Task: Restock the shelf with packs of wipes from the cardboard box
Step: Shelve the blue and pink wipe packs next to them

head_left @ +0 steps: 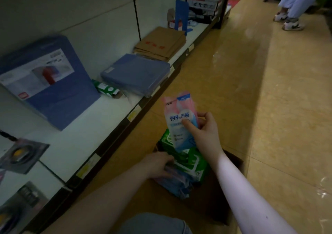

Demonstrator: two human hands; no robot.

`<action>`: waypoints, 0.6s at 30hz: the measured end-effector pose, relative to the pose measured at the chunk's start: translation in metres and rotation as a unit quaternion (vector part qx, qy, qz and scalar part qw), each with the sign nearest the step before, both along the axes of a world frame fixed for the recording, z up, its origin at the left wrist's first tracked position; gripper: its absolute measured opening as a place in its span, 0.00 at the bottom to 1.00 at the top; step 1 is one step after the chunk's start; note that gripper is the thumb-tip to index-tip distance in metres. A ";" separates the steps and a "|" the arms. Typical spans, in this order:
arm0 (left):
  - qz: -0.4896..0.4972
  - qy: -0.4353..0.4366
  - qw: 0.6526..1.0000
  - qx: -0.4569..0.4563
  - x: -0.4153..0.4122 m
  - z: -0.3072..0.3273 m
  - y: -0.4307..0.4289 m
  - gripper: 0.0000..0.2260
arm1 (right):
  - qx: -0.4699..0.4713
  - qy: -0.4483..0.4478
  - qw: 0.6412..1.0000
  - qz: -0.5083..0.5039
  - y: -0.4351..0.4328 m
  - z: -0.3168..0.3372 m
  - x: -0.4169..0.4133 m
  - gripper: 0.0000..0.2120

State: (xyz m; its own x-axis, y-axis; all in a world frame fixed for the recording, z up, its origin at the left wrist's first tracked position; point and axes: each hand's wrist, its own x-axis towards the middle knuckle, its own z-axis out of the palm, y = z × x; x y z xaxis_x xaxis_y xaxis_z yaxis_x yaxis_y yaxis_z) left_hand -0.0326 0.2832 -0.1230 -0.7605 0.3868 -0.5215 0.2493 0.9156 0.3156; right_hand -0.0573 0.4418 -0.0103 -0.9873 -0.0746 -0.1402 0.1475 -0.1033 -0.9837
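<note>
pink-blue wipes pack in right hand

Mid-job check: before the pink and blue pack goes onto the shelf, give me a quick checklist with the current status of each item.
1. Right hand has the pink and blue wipes pack pinched, thumb on the front: ok.
2. Pack lifted clear above the cardboard box: ok.
3. Bare white shelf space free between the leaning blue board and the front edge: ok.
4. Green tube lying near that spot, may crowd the pack: cannot tell.
5. Left hand down in the box on the bluish packs; firm hold: cannot tell.
6. Green packs remain in the box for later: ok.
</note>
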 end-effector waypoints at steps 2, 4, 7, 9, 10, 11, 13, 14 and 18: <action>0.012 -0.017 1.000 -0.003 0.004 -0.014 0.005 0.22 | 0.002 0.005 1.000 0.005 0.004 -0.002 0.002 0.12; 0.016 -0.027 0.999 -0.017 0.004 -0.020 0.005 0.20 | 0.005 0.002 1.000 0.010 0.008 -0.005 0.004 0.12; -0.002 -0.018 1.000 -0.023 0.001 -0.020 0.005 0.10 | 0.016 -0.002 1.000 0.015 0.012 -0.010 0.005 0.12; -0.003 -0.011 1.000 -0.006 -0.002 -0.017 0.005 0.08 | 0.021 -0.008 1.000 0.016 0.013 -0.011 0.005 0.12; 0.012 -0.007 1.000 0.011 -0.003 -0.015 0.004 0.07 | 0.022 -0.009 1.000 0.017 0.013 -0.011 0.004 0.12; 0.043 -0.003 0.998 0.046 -0.004 -0.012 0.003 0.07 | 0.022 -0.010 1.000 0.017 0.012 -0.012 0.004 0.12; 0.136 -0.002 0.982 0.133 -0.005 -0.004 -0.001 0.08 | 0.018 -0.009 1.000 0.017 0.010 -0.010 0.003 0.12; 0.178 -0.009 0.969 0.171 -0.006 0.001 -0.003 0.09 | 0.014 -0.009 1.000 0.017 0.009 -0.008 0.002 0.12; 0.239 -0.011 0.940 0.244 -0.006 0.029 -0.009 0.13 | 0.009 -0.012 1.000 0.020 -0.002 0.004 -0.004 0.13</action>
State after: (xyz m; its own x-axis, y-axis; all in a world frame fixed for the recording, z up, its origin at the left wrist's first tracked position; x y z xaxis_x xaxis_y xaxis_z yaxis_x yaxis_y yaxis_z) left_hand -0.0383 0.2743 -0.0939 -0.8996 0.2012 -0.3877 -0.1644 0.6663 0.7273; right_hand -0.0617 0.4399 -0.0066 -0.9800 -0.1107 -0.1655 0.1748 -0.0801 -0.9813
